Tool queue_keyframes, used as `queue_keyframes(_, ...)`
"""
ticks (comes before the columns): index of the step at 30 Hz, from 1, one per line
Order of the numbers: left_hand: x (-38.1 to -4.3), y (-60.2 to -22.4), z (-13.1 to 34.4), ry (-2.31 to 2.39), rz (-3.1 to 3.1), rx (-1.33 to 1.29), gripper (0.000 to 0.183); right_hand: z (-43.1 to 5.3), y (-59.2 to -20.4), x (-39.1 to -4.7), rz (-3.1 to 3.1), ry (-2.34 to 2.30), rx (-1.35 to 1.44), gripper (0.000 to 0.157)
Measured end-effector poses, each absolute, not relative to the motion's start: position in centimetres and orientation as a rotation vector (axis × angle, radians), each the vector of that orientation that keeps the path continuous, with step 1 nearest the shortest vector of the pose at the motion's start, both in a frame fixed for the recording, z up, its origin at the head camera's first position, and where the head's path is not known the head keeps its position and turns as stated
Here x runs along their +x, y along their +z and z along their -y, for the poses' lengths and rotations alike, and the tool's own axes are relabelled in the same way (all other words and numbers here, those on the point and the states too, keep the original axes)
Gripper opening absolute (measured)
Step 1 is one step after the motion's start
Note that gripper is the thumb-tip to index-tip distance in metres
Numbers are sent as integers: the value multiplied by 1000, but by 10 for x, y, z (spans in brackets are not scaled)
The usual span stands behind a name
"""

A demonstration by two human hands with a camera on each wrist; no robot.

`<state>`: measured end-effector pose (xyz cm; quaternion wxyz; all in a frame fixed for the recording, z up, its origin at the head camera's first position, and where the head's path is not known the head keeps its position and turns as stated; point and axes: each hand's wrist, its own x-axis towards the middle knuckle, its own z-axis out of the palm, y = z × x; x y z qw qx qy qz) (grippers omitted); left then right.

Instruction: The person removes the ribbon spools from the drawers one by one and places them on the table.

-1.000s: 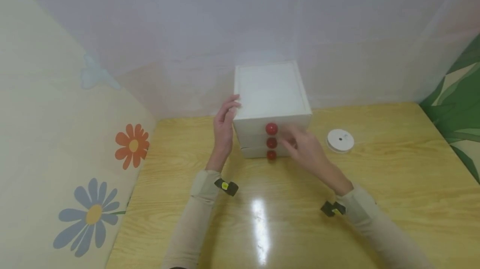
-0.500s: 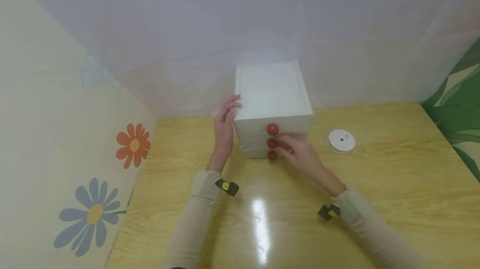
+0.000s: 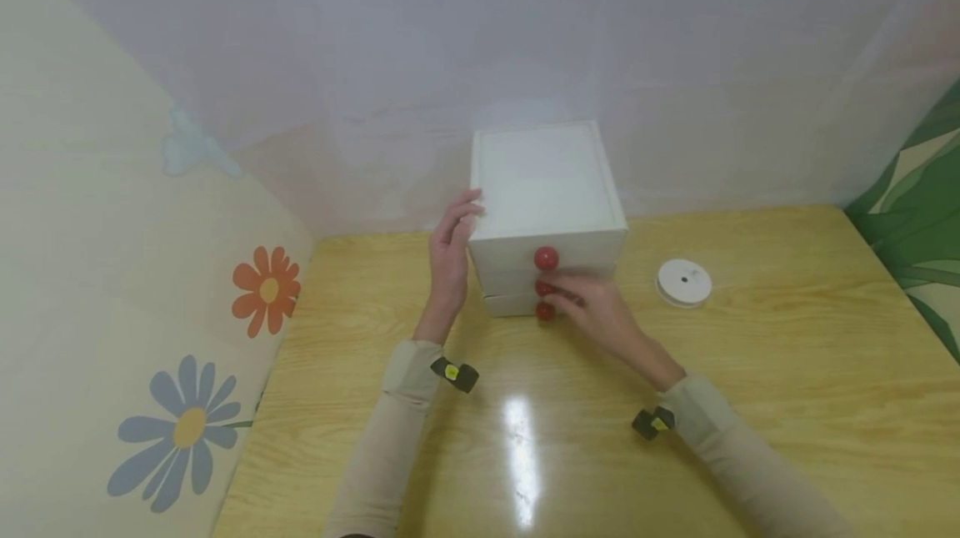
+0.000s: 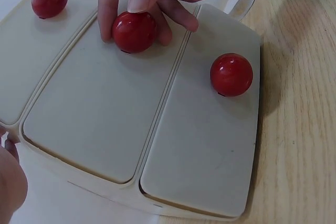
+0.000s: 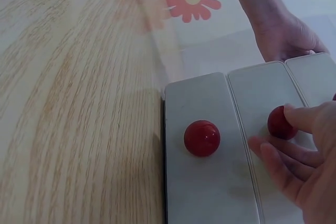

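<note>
A small white chest of drawers (image 3: 547,179) stands on the table, with three drawers and a round red knob on each. My right hand (image 3: 603,314) holds the middle red knob (image 4: 134,32) between thumb and fingers, its other fingers spread beside it. The top red knob (image 3: 546,258) and the bottom red knob (image 5: 202,138) are untouched. All drawer fronts look closed. Against the chest's left side rests my left hand (image 3: 450,258), its fingertips at the top edge; part of its palm is hidden.
A white spool (image 3: 683,283) lies flat on the wooden table (image 3: 787,354) to the right of the chest. A pale cloth wall (image 3: 375,62) rises close behind. On the left is a panel with painted flowers (image 3: 266,292).
My right hand has moved slightly left, from beside the knobs onto the middle knob, and its thumb and fingers have closed around it. The left hand has stayed on the chest's side.
</note>
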<state>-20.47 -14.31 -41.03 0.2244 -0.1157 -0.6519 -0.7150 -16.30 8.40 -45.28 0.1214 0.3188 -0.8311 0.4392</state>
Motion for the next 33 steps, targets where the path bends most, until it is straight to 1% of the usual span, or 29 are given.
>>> queue_keyframes(9,-204,-407,144,-1982,1797,-330,16,-83,-449,-163,2439,1321,906,26)
queue_keyframes(21,-208,-396,150,-1947,1827,-509,21,-82,-450,-166,2412,1351,922,26)
queue_keyframes(25,-209,-398,152,-1996,1809,-524,16,-82,-450,-166,2421,1354,915,26)
queue_keyframes(27,-209,-399,153,-2019,1793,-530,20,-82,-451,-166,2416,1359,916,26)
queue_keyframes(30,-209,-399,152,-2051,1778,-525,30,-82,-452,-165,2416,1366,911,27)
queue_keyframes(33,-209,-399,150,-2091,1744,-507,33,-82,-452,-164,2421,1375,893,27)
